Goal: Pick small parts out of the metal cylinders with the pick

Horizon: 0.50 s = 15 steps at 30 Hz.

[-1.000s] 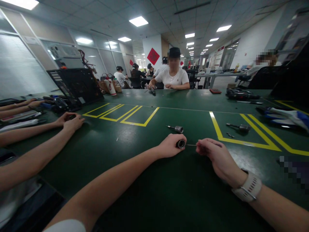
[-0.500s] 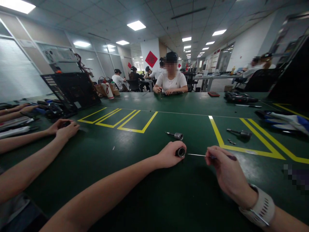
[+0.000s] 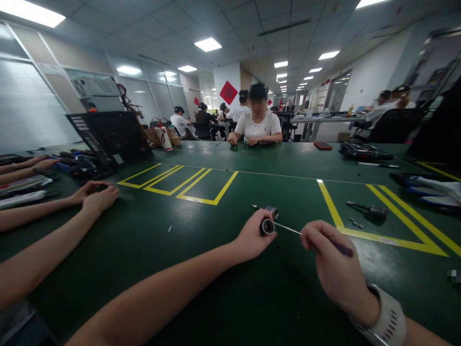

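So the left hand (image 3: pixel 256 236) has its fingers wrapped around a dark cylinder (image 3: pixel 267 227) with a shiny rim, open end facing us, held over the green surface (image 3: pixel 201 298), well apart from its far edge. Right hand (image 3: pixel 333 262) is pinching a thin tool (image 3: pixel 288 228) by the handle, metal shaft pointing at the cylinder; can't tell if the tip's touching. A tiny dark piece (image 3: pixel 279 245) lies just beside the left fingers, and a metal part with a thin shaft (image 3: pixel 272 211) sits right behind that hand, toward the far edge. Over toward the right edge, yellow tape (image 3: pixel 378 239) frames a similar dark part (image 3: pixel 377 211) and some little metal bits (image 3: pixel 356 223)
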Each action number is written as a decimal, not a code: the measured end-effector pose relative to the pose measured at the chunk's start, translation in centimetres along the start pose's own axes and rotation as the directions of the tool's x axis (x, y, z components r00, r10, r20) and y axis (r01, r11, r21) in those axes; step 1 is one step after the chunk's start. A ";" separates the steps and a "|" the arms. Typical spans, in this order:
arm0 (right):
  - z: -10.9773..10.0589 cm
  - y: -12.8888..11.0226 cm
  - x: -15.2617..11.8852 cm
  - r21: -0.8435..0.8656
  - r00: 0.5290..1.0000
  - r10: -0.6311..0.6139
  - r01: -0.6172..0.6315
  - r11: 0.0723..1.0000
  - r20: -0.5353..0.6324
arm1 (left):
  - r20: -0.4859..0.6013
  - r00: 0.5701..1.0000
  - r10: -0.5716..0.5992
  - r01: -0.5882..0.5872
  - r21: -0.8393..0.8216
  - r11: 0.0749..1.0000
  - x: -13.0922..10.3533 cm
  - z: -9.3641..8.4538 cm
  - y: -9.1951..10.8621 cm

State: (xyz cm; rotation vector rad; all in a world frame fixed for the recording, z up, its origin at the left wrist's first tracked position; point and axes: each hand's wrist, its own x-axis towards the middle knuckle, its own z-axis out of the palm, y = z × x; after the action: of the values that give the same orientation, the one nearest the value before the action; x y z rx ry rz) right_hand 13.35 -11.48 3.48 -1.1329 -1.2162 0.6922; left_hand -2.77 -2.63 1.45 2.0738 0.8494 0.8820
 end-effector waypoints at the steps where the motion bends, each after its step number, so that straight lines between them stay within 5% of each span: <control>1: 0.0 0.2 -0.2 -0.086 0.998 -0.053 0.056 0.995 0.037 | -0.057 0.998 -0.020 0.020 0.004 1.000 0.0 0.0 -0.1; 3: 0.0 0.6 -0.4 -0.251 0.968 -0.180 0.221 0.942 0.177 | -0.227 0.970 -0.084 0.087 0.002 0.996 0.3 -0.2 -0.4; 5: 0.2 0.7 -0.6 -0.352 0.884 -0.261 0.403 0.845 0.387 | -0.429 0.891 -0.149 0.149 -0.033 0.988 0.8 -0.5 -0.8; 9: 1.2 0.8 -0.7 -0.430 0.679 -0.153 0.605 0.670 0.718 | -0.641 0.731 -0.233 0.202 -0.122 0.972 1.5 -1.3 -1.8; 12: 1.9 1.0 -0.6 -0.427 0.573 -0.062 0.674 0.602 0.817 | -0.640 0.729 -0.245 0.213 -0.128 0.969 1.6 -1.3 -1.9; 15: 1.9 1.2 -0.3 -0.447 0.569 -0.030 0.677 0.585 0.822 | -0.606 0.765 -0.221 0.208 -0.092 0.974 1.4 -1.0 -1.8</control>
State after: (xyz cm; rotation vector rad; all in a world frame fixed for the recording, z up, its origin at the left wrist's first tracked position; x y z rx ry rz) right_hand 11.61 -10.78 2.15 -1.1393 -2.5931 0.2603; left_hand -3.34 -0.23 0.93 1.6199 1.3792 1.4595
